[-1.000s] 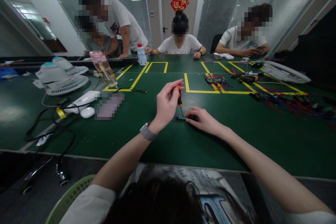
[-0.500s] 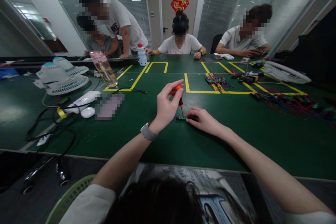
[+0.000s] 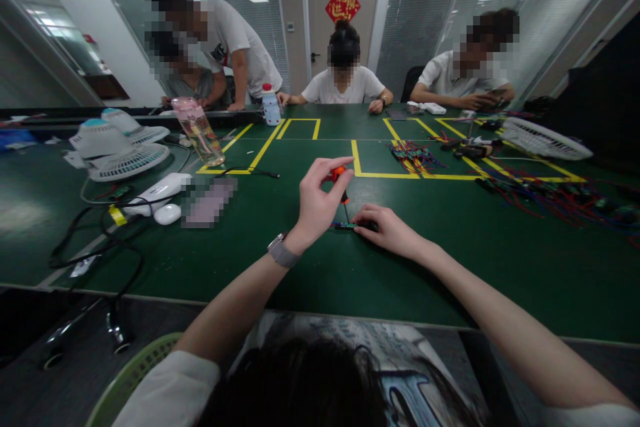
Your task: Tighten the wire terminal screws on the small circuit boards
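Note:
My left hand (image 3: 323, 193) is closed around the orange and black handle of a screwdriver (image 3: 345, 199), with thumb and fingers on its upper part. The screwdriver stands nearly upright, its thin shaft reaching down to a small green circuit board (image 3: 344, 225) on the table. My right hand (image 3: 383, 228) pinches the board's right end and rests on the tabletop. Its fingers partly hide the board and a dark part under them. Whether the tip sits in a screw is too small to tell.
Wired circuit boards (image 3: 550, 193) lie at the right, with another bundle (image 3: 414, 157) ahead. White fans (image 3: 120, 153), a pink-lidded bottle (image 3: 197, 133), a white mouse (image 3: 167, 214) and black cables (image 3: 95, 230) are at the left. Several people sit or stand across the green table (image 3: 240, 267).
The fingers of my left hand have shifted slightly down on the screwdriver handle. My right hand and the board look unmoved.

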Demonstrator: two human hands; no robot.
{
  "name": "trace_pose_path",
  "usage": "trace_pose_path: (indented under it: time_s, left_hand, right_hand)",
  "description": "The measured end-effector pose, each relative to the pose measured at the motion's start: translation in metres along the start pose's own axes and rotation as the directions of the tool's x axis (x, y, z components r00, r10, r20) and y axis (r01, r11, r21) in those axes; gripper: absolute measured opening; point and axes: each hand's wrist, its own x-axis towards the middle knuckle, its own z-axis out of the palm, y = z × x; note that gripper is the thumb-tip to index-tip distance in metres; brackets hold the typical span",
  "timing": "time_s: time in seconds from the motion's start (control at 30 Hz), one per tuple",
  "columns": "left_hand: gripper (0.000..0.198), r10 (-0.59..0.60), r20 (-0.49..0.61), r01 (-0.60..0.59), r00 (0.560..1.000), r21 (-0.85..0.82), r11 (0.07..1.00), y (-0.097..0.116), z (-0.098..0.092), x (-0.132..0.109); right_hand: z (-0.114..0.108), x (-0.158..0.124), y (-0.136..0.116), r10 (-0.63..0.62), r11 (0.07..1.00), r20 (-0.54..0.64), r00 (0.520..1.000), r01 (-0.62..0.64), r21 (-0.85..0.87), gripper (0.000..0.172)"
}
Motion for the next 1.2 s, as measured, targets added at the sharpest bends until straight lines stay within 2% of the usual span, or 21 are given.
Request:
trace_pose_path:
  time_s: [0.13, 0.27, 0.33, 0.53, 0.67, 0.77, 0.97, 1.1, 1.2]
  left_hand:
    - [0.021, 0.018, -0.029, -0.016, 0.999, 0.069, 0.997, -0.0014, -0.0031, 0.0015]
    - [0.031, -0.011, 0.026, 0.012, 1.000, -0.063, 0.998, -0.0037, -0.0027, 0.0018]
    - [0.029, -0.036, 0.033, 0.039, 0.999, -0.096, 0.995, -0.0026, -0.0013, 0.0012]
    - [0.020, 0.004, -0.005, -0.004, 1.000, 0.025, 1.000, 0.0002, -0.0017, 0.0008]
    - [0.030, -0.004, 0.048, 0.008, 0.999, -0.084, 0.996, -0.0010, -0.0020, 0.0005]
    - [0.028, -0.026, 0.044, 0.032, 0.999, -0.139, 0.990, -0.0004, -0.0004, -0.0004]
    - [0.023, 0.022, -0.030, -0.022, 0.999, -0.005, 1.000, 0.0015, -0.0004, 0.0001]
    - [0.028, -0.031, 0.037, 0.035, 0.999, -0.102, 0.994, 0.0021, -0.0008, 0.0006]
    - [0.025, -0.027, 0.039, 0.030, 0.999, -0.077, 0.997, 0.0020, -0.0009, 0.0002]
  right_hand:
    - [-0.0002, -0.0001, -0.0004, 0.003, 1.000, 0.002, 1.000, -0.003, 0.001, 0.011]
    - [-0.0006, -0.0001, -0.0012, 0.008, 1.000, 0.006, 1.000, -0.008, 0.003, 0.012]
    - [-0.0008, 0.0000, -0.0017, 0.006, 1.000, 0.006, 1.000, -0.006, 0.000, 0.012]
    - [-0.0010, 0.0000, -0.0024, 0.010, 1.000, 0.002, 1.000, -0.010, 0.006, 0.012]
    - [-0.0004, 0.0001, -0.0012, -0.002, 1.000, 0.004, 1.000, 0.002, 0.003, 0.012]
    - [-0.0001, 0.0002, -0.0006, 0.002, 1.000, 0.007, 1.000, -0.002, 0.010, 0.012]
    - [0.0002, 0.0005, 0.0001, 0.012, 1.000, 0.012, 1.000, -0.012, 0.004, 0.013]
    - [0.0000, 0.0004, -0.0002, 0.004, 1.000, 0.011, 1.000, -0.004, 0.003, 0.012]
    - [-0.0005, 0.0002, -0.0013, 0.004, 1.000, 0.007, 1.000, -0.004, 0.000, 0.012]
